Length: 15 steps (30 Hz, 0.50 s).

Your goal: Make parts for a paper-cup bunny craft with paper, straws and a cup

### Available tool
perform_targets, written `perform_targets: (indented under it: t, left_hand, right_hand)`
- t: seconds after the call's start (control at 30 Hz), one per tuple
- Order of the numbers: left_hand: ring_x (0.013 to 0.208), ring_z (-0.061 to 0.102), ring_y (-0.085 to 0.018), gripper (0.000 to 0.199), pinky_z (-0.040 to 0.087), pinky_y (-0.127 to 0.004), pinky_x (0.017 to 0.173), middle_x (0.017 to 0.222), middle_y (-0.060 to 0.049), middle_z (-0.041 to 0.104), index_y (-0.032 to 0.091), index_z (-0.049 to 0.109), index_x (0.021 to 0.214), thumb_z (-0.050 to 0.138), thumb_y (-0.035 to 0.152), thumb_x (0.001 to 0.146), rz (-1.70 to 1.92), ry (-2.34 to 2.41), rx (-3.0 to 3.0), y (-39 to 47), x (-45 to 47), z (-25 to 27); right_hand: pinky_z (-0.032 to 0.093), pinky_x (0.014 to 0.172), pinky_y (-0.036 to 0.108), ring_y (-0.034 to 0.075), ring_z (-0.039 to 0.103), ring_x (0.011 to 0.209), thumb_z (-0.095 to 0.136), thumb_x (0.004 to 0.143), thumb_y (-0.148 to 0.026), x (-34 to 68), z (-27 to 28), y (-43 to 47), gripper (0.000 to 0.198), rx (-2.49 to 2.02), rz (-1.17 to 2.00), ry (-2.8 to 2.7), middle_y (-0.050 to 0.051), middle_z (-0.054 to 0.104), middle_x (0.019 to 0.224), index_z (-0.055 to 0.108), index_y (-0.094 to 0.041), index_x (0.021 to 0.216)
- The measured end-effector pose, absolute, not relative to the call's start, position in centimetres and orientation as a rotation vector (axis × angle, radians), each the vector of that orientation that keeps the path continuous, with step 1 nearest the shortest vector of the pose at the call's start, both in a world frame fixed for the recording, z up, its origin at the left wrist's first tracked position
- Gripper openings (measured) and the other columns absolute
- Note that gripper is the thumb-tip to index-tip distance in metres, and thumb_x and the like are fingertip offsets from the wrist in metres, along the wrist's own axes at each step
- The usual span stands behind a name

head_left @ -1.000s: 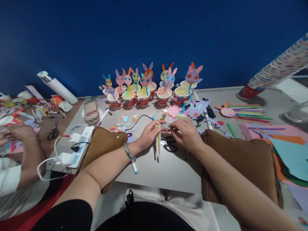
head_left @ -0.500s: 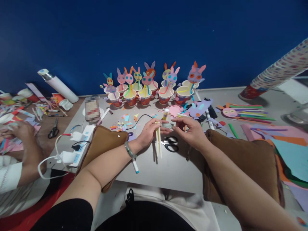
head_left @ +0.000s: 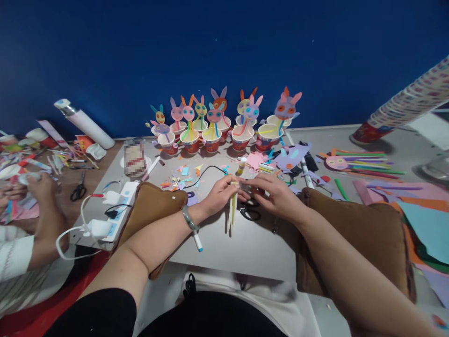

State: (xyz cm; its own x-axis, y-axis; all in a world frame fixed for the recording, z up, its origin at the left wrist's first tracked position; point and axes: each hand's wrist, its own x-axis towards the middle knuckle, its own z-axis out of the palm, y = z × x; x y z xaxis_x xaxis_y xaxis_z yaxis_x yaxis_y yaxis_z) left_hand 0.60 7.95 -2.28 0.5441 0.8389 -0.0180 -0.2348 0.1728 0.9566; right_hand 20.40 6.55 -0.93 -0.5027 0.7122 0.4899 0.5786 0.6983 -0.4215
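Note:
My left hand [head_left: 220,194] pinches a few thin pale yellow and white sticks [head_left: 233,214] near their top ends, and they hang down over the table. The fingers of my right hand [head_left: 275,195] are bent in close to the left fingertips, at the top of the sticks. Whatever lies between the right fingertips is hidden. Black-handled scissors [head_left: 250,214] lie just under the right fingers, partly covered. Behind the hands stands a small glue stick [head_left: 242,164] with a yellowish base.
Paper cups [head_left: 190,141] with rabbit-faced cutouts line the wall. A power strip [head_left: 121,213] and brown cushions [head_left: 354,252] flank my arms. A capped marker [head_left: 198,241] lies near the front edge. Leaning cups [head_left: 400,107] are stacked right. Another person's hand [head_left: 40,185] works at left.
My right fingers have drawn in toward the left hand and turned downward. A translucent whitish strip that showed between the hands is now mostly hidden. The sticks have swung slightly.

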Motion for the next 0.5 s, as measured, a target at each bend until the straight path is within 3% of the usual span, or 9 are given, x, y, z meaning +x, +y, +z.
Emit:
perform_targets:
  t: [0.3,0.5]
  left_hand:
    - [0.068,0.067,-0.011,0.033,0.057,-0.025,0.068,0.084,-0.005,0.069,0.015,0.053,0.089,0.064,0.046,0.084,0.837,0.682,1.209,7.79,0.64,-2.02]
    - [0.07,0.069,-0.013,0.034,0.057,-0.028,0.07,0.08,-0.007,0.071,0.014,0.057,0.098,0.061,0.045,0.086,0.814,0.679,1.199,7.87,0.55,-2.34]
  right_hand:
    - [0.04,0.068,0.032,0.019,0.056,0.076,0.048,0.096,-0.02,20.69,-1.72,7.1,0.018,-0.954,-0.008,-2.363,0.008,0.066,0.084,0.065,-0.019,0.101]
    - [0.039,0.067,0.034,0.02,0.053,0.071,0.044,0.095,-0.02,20.32,-1.57,6.78,0.017,-1.08,0.073,-2.352,0.008,0.062,0.079,0.058,-0.02,0.085]
